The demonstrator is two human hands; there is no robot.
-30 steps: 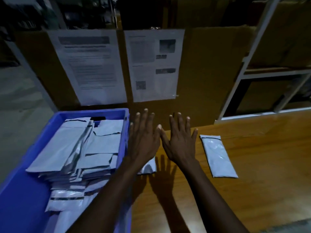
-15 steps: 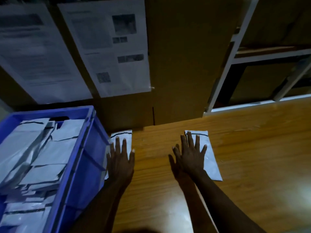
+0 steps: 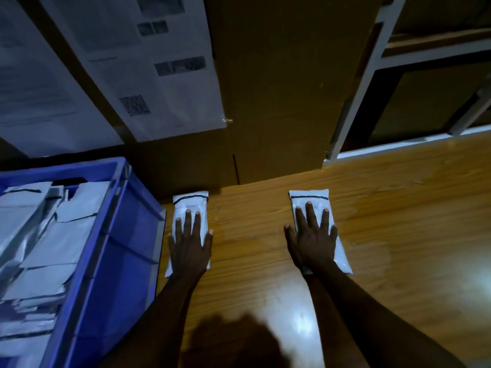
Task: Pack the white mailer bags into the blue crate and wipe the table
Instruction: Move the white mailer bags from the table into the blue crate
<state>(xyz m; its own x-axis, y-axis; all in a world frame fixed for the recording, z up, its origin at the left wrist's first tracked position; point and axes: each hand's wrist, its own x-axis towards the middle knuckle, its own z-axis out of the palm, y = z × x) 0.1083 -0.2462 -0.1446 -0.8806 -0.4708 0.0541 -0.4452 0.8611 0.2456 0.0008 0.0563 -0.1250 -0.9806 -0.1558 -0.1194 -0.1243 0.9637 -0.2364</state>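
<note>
Pressing palm-down, the left hand (image 3: 190, 245) lies with straight, slightly spread fingers on a white rectangular plastic mailer bag (image 3: 190, 201) with a thin dark line across its far end. That end shows past the fingertips at 12 o'clock, and the bag's near corners peep out on either side of the wrist. The right hand (image 3: 312, 240) lies flat in the same way, fingers fanned, on a second white mailer bag (image 3: 341, 258) of the same kind. This bag's far end also lies at 12 o'clock from the fingers, and its long edge is bare at 3 o'clock from the palm.

Both bags lie flat on the brown wood-grain table (image 3: 252, 235), well apart, lengthwise away from the person, with bare wood between them. Just beside the left bag, at 9 o'clock, stands the big blue plastic crate (image 3: 125, 235). Whether its wall touches the bag cannot be told. Inside it is a loose heap of white mailer bags (image 3: 61, 235), overlapping at odd angles.

At 12 o'clock from the hands a brown cardboard sheet (image 3: 279, 88) stands upright at the table's far edge, with two white printed paper sheets (image 3: 148, 62) fixed to it towards 11 o'clock. At 1 to 2 o'clock stands a white metal shelf frame (image 3: 356, 96).
</note>
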